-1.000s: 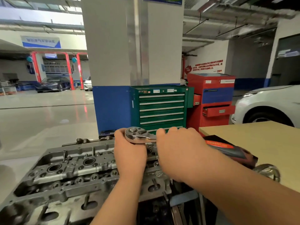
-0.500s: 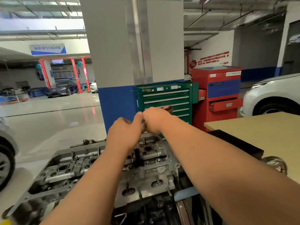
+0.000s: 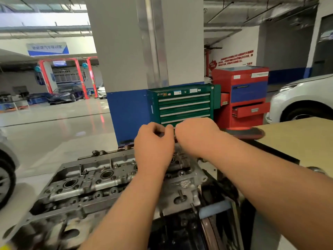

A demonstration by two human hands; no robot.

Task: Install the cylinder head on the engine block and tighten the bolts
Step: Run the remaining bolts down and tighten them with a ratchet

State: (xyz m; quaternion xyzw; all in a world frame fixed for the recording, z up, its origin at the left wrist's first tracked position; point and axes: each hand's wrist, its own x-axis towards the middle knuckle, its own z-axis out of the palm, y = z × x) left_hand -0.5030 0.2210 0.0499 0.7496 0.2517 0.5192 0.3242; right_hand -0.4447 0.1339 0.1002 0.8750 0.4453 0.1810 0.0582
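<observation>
Left hand (image 3: 153, 147) and right hand (image 3: 196, 136) meet above the cylinder head (image 3: 100, 179).
The right grips the blurred ratchet (image 3: 250, 132); the left curls beside it, its hold impossible to tell.

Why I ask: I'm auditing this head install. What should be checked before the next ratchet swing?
1. Handle held: ok, the right hand grips the ratchet by its handle.
2. Tool head steadied: ok, the left hand curls round the ratchet's other end.
3. Socket on a bolt: cannot tell, both hands hide it.
4. The cylinder head flush on the block: cannot tell, the joint is out of sight.
5. Handle free of the wooden table: cannot tell, blurred.
</observation>
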